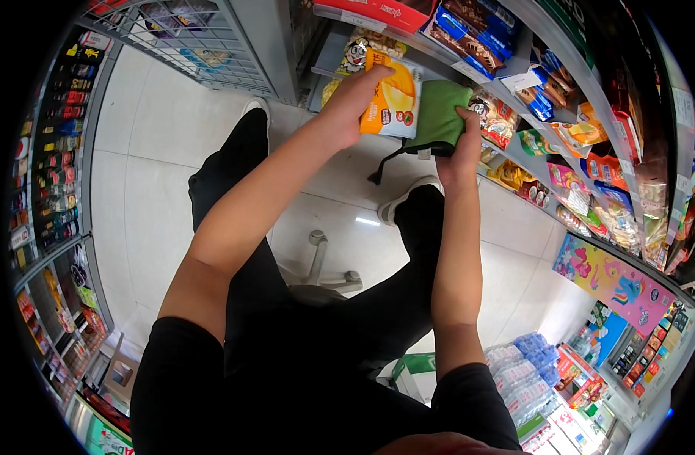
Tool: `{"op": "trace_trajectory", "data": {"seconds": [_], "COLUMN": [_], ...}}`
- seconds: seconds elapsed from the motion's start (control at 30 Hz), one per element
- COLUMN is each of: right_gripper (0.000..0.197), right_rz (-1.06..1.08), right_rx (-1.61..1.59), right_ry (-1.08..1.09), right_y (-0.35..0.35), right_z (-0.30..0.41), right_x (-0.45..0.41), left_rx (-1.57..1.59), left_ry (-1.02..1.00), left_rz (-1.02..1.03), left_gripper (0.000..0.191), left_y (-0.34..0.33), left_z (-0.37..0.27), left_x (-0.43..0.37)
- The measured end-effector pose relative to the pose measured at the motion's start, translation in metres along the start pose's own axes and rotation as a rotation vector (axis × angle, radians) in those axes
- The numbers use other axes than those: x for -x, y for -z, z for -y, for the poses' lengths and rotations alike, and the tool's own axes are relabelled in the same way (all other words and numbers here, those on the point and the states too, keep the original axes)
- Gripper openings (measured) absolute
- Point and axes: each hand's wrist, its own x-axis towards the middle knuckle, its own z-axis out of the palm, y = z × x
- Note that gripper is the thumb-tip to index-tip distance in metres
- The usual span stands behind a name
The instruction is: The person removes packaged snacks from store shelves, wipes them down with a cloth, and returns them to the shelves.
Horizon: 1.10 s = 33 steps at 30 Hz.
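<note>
My left hand (353,102) grips the left side of an orange and white snack packet (391,96), its thumb across the front. The packet shows a yellow food picture and is tilted a little. Close to its right edge, my right hand (463,142) holds a green cloth (442,114) with a dark edge and a dark cord hanging down at its lower left. Both things are held in front of the lower shelves. The fingers behind the packet and part of those behind the cloth are hidden.
Shelves of snack packets (572,182) run along the right, with a metal shelf edge (376,25) above my hands. A wire mesh rack (211,51) stands at upper left. A wheeled chair base (319,267) is between my legs; wrapped bottles (518,369) stand lower right.
</note>
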Motion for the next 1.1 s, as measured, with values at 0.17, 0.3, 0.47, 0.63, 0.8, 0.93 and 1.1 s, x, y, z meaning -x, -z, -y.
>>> {"op": "trace_trajectory", "data": {"seconds": [0.17, 0.3, 0.47, 0.63, 0.8, 0.93, 1.1], "right_gripper": [0.038, 0.036, 0.041, 0.038, 0.039, 0.043, 0.026], "right_rz": [0.031, 0.132, 0.114, 0.149, 0.273, 0.440, 0.726], "right_rx": [-0.030, -0.125, -0.266, -0.257, -0.097, 0.573, 0.703], "right_ry": [-0.081, -0.092, -0.066, -0.004, 0.030, 0.357, 0.527], "right_y": [-0.006, -0.010, -0.002, -0.008, -0.016, -0.017, -0.018], "right_z": [0.006, 0.010, 0.014, 0.010, -0.009, -0.018, -0.018], "right_x": [0.008, 0.013, 0.010, 0.014, 0.022, 0.026, 0.023], "left_rx": [-0.170, -0.315, -0.383, -0.429, -0.240, 0.109, 0.286], "left_ry": [-0.119, -0.420, -0.459, -0.485, -0.066, -0.039, 0.039], "left_rz": [0.072, 0.003, -0.088, -0.082, -0.007, 0.024, 0.111], "left_gripper": [0.042, 0.061, 0.075, 0.068, 0.052, 0.047, 0.053], "left_y": [0.002, 0.005, -0.002, 0.003, -0.007, -0.009, 0.008], "left_z": [0.005, 0.017, 0.022, 0.032, 0.024, 0.022, 0.015], "left_x": [-0.002, -0.013, -0.004, -0.011, -0.002, 0.002, -0.004]}}
